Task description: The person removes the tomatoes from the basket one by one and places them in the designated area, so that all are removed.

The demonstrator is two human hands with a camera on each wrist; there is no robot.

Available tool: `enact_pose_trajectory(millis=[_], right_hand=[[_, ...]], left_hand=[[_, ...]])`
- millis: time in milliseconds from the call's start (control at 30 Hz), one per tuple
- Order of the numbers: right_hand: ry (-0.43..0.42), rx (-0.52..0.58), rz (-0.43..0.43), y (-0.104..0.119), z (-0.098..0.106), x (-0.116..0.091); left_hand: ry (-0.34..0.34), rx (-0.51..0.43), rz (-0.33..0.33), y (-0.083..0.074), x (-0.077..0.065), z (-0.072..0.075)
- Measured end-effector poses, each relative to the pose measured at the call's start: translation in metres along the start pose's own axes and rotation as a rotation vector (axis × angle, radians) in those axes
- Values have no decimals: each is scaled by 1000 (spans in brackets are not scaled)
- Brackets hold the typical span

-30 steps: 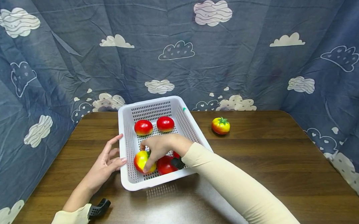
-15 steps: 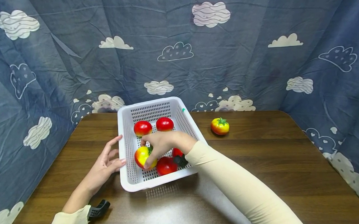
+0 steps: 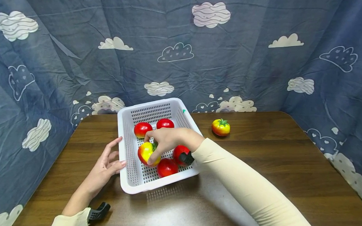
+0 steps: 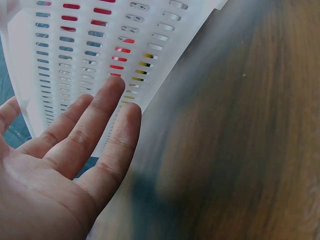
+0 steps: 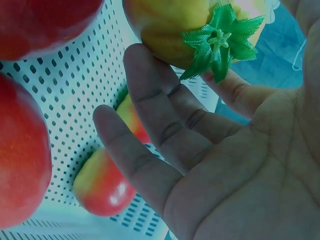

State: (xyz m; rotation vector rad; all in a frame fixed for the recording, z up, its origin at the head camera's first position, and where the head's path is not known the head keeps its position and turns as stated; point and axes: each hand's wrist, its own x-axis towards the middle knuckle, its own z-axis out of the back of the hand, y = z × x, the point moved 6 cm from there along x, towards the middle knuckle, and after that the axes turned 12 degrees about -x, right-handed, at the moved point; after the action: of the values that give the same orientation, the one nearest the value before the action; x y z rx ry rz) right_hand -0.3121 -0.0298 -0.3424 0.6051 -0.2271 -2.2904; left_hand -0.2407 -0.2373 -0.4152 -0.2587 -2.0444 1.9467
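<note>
A white perforated basket [image 3: 147, 187] stands on the table. My right hand [image 3: 170, 138] reaches into it, thumb and fingers pinching a yellow-and-red artificial tomato [image 3: 144, 154]. Its green cloth calyx [image 5: 220, 42] faces the palm in the right wrist view. Beside the basket's left wall is my left hand [image 3: 104, 163], with thumb and index fingertip at the rim. In the left wrist view the fingers [image 4: 112, 137] of that hand are extended along the slotted wall. Two red tomatoes, one at the back left [image 3: 143, 129] and one at the back right [image 3: 165, 123], sit in the basket.
Nearer the basket's front lie another red tomato [image 3: 167, 168] and one at the right [image 3: 181, 154], partly covered by a black wrist strap [image 3: 186, 158]. Outside, a yellow-and-red tomato [image 3: 220, 127] rests on the wooden table [image 3: 277, 156]. A cloud-patterned cloth [image 3: 242, 66] hangs behind.
My right hand has raised the yellow-and-red tomato a little and shifted it right and away from the basket's front. The left hand has stayed at the basket's side.
</note>
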Motion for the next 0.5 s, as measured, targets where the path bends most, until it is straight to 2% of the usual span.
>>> enact_pose_trajectory(millis=[200,500], right_hand=[[-4,14,24,-1,4,-3],[-26,-1,14,-7,12,-11]], left_hand=[[-1,-1,-6,0,-1,0],[9,-12,-13,0,0,-1]])
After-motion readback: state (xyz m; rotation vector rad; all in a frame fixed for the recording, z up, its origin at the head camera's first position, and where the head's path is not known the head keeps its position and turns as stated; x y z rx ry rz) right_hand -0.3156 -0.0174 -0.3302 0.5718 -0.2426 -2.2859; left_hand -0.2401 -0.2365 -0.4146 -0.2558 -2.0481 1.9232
